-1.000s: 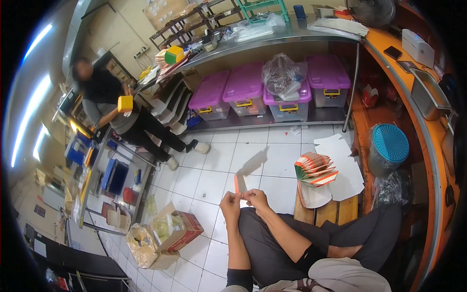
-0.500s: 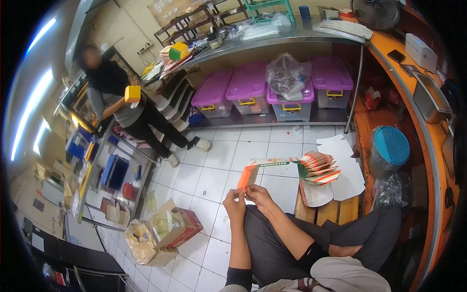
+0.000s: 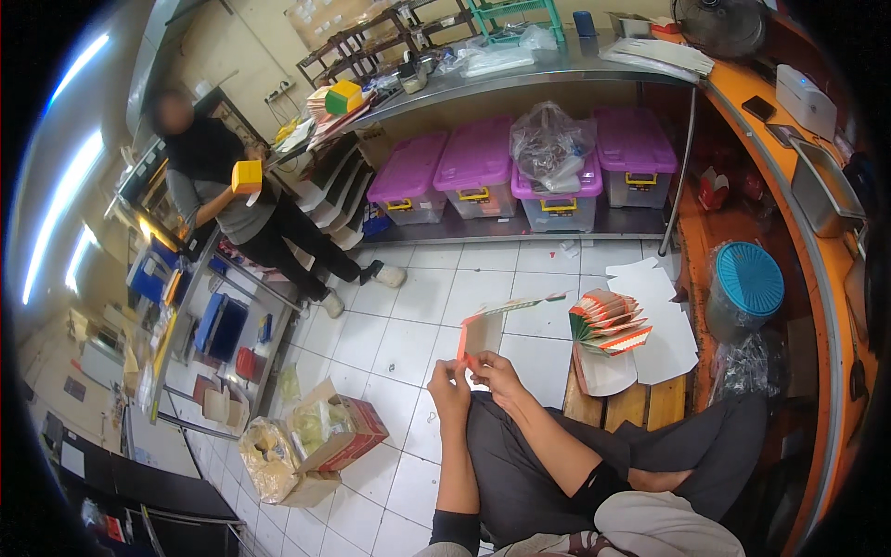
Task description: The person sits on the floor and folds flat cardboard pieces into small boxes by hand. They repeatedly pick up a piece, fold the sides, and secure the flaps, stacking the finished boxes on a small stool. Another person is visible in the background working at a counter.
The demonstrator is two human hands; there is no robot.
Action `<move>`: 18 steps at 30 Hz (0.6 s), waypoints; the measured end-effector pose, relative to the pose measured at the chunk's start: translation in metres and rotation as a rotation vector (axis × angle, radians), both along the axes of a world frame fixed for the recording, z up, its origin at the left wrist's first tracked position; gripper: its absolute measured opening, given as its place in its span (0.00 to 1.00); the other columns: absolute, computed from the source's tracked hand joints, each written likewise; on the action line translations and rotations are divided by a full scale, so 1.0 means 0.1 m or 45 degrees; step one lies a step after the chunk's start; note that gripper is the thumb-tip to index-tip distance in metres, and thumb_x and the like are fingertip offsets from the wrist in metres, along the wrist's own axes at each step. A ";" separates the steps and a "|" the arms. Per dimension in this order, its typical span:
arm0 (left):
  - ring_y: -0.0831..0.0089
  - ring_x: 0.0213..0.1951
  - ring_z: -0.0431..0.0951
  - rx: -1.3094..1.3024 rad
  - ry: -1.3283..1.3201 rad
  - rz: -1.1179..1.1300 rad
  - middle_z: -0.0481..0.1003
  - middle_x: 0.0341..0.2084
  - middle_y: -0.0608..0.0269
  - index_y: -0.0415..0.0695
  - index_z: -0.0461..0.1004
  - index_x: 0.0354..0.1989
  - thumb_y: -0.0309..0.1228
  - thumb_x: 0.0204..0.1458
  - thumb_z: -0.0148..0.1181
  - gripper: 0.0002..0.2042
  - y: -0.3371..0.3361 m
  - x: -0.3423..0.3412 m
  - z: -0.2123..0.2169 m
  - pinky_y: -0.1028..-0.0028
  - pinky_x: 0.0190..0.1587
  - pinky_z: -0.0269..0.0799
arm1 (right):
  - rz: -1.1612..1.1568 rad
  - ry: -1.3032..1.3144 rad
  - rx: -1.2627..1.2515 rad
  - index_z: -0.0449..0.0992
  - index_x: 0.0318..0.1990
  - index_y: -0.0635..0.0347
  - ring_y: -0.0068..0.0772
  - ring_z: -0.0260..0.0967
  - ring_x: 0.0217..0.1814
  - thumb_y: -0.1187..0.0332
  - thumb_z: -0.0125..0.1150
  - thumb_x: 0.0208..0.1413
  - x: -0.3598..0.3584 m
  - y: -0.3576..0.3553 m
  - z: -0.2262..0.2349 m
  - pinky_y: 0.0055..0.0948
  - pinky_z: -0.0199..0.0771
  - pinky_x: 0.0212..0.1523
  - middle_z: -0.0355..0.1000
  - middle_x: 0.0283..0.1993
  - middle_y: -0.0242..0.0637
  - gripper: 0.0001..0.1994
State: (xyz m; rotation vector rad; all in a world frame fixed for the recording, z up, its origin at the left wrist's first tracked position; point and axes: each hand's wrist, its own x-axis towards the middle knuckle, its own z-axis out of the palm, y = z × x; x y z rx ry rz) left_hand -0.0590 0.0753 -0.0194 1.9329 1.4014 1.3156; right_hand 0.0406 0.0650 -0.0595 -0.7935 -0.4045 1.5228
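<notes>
A folded cardboard carton blank (image 3: 484, 327), orange on its edge and pale on its inner face, stands bent above my lap. My left hand (image 3: 449, 384) pinches its lower orange corner. Close beside it, my right hand (image 3: 496, 377) pinches the same corner with thumb and fingers. The blank's long printed flap reaches out to the right, free of both hands. Just right of that lies a fanned stack of orange, green and white folded cartons (image 3: 608, 323), on white flat card sheets (image 3: 666, 325) over a wooden slatted bench (image 3: 626, 405).
On the floor at left stand an open cardboard box (image 3: 348, 436) and a plastic-lined bag (image 3: 264, 455). Purple-lidded bins (image 3: 473, 158) line the shelf ahead. A blue-lidded tub (image 3: 745, 283) stands at right. A co-worker (image 3: 223, 172) at far left holds a yellow box (image 3: 247, 176).
The carton blank has turned in my hands. Its far flap has tilted up and drawn away from the fanned stack, with a gap now between them. Both hands keep their pinch.
</notes>
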 end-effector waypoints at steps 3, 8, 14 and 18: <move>0.59 0.24 0.76 0.010 0.083 0.066 0.74 0.21 0.52 0.36 0.66 0.25 0.24 0.48 0.56 0.06 0.00 0.01 -0.02 0.69 0.28 0.69 | -0.059 -0.024 0.014 0.72 0.34 0.61 0.21 0.65 0.28 0.68 0.59 0.51 -0.02 0.01 -0.03 0.20 0.68 0.29 0.69 0.31 0.31 0.07; 0.62 0.26 0.76 -0.011 -0.001 0.027 0.74 0.24 0.51 0.36 0.67 0.25 0.24 0.48 0.56 0.05 0.00 -0.04 -0.04 0.71 0.29 0.69 | -0.033 -0.101 0.066 0.72 0.34 0.61 0.22 0.67 0.28 0.69 0.60 0.50 -0.04 0.03 -0.06 0.19 0.68 0.26 0.69 0.30 0.32 0.07; 0.71 0.29 0.76 -0.198 -0.311 0.012 0.76 0.27 0.52 0.35 0.66 0.26 0.24 0.51 0.53 0.05 0.04 -0.09 -0.10 0.75 0.33 0.71 | 0.011 -0.225 0.120 0.71 0.31 0.61 0.21 0.66 0.27 0.71 0.59 0.50 -0.11 0.01 -0.08 0.20 0.67 0.27 0.70 0.29 0.32 0.05; 0.72 0.28 0.75 -0.138 -0.204 -0.056 0.75 0.26 0.52 0.36 0.65 0.24 0.24 0.51 0.53 0.07 0.03 -0.08 -0.10 0.75 0.32 0.70 | -0.105 -0.120 0.060 0.71 0.32 0.61 0.20 0.66 0.27 0.70 0.59 0.51 -0.08 0.00 -0.07 0.19 0.67 0.27 0.70 0.29 0.31 0.05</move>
